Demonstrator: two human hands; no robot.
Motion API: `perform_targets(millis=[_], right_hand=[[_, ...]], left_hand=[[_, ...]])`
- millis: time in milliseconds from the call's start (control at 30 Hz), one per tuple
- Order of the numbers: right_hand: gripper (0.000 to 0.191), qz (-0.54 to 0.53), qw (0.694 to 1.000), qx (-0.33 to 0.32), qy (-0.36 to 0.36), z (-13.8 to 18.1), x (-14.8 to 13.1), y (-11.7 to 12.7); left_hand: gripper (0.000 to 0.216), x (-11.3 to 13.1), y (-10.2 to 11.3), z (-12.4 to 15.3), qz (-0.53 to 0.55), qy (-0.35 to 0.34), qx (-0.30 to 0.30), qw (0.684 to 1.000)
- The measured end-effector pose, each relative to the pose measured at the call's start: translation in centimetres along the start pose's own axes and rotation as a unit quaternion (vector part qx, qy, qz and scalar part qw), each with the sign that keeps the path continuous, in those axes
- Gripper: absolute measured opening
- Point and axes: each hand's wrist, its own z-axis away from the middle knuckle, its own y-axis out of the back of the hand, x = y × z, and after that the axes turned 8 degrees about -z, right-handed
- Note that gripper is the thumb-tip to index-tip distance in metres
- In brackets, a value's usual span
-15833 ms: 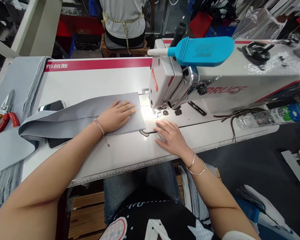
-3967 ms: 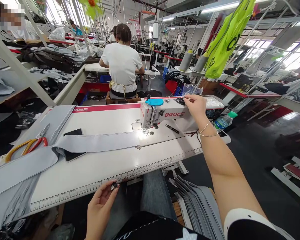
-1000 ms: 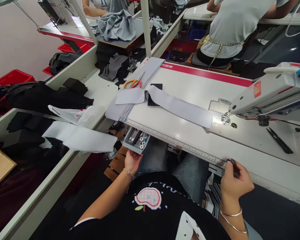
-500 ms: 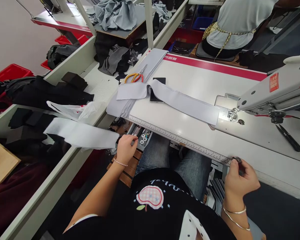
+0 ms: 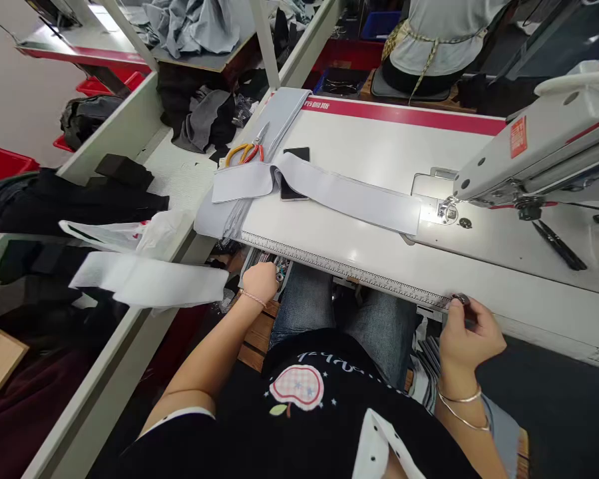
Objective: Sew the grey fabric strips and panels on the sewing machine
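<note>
My left hand (image 5: 260,282) reaches into the small drawer (image 5: 245,261) under the table's front edge. Its back faces me and its fingertips are hidden, so I cannot tell what they touch. At the front edge, beside the printed ruler strip (image 5: 349,269), my right hand (image 5: 472,336) pinches a small, dark, round bobbin case (image 5: 460,299) between thumb and fingers. A long pale grey fabric strip (image 5: 359,197) lies across the tabletop, its right end close to the sewing machine's needle area (image 5: 448,211). Part of that strip covers a phone (image 5: 299,154).
Orange-handled scissors (image 5: 244,154) rest on folded grey fabric (image 5: 279,106) at the table's left. Black tweezers (image 5: 559,245) lie under the machine head (image 5: 539,140). A white strip (image 5: 150,278) and a plastic bag (image 5: 160,233) drape over the left ledge. Another person (image 5: 444,40) sits beyond.
My left hand has moved right and farther into the drawer, and its fingers have gone out of sight. My right hand still holds the bobbin case. The whole view has shifted slightly.
</note>
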Motion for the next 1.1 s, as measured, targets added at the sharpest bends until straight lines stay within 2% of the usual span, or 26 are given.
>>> perform_targets(millis=[133, 200, 267, 333, 400, 633, 900, 1033, 1100], right_hand=[[0.031, 0.003, 1.000, 0.002, 0.005, 0.0, 0.1, 0.0], [0.031, 0.008, 1.000, 0.001, 0.008, 0.0, 0.2, -0.1], [0.032, 0.012, 1.000, 0.003, 0.012, 0.0, 0.3, -0.1], [0.032, 0.014, 1.000, 0.004, 0.010, 0.0, 0.3, -0.2], [0.033, 0.018, 1.000, 0.006, 0.005, -0.1, 0.2, -0.3], [0.033, 0.014, 1.000, 0.010, 0.004, -0.1, -0.1, -0.4], [0.035, 0.010, 1.000, 0.010, 0.000, -0.1, 0.0, -0.4], [0.037, 0.014, 1.000, 0.006, -0.005, 0.0, 0.1, -0.5], [0.038, 0.020, 1.000, 0.008, -0.003, 0.1, 0.1, -0.5]], left_hand=[[0.014, -1.5, -0.1, 0.8, 0.039, -0.032, 0.015, 0.999], [0.016, -2.8, -0.1, 1.5, 0.111, -0.056, 0.035, 0.992], [0.025, -3.9, 0.1, 2.3, 0.230, -0.085, 0.044, 0.968], [0.034, -4.6, 0.5, 3.1, 0.342, -0.112, 0.038, 0.932], [0.039, -4.9, 1.1, 3.9, 0.401, -0.135, 0.029, 0.906], [0.041, -4.7, 2.7, 5.2, 0.484, -0.181, -0.004, 0.856], [0.042, -6.0, 1.3, 4.8, 0.578, -0.201, -0.049, 0.790], [0.042, -5.7, 0.9, 4.5, 0.630, -0.209, -0.069, 0.745], [0.042, -5.5, 0.7, 4.4, 0.642, -0.210, -0.068, 0.734]])
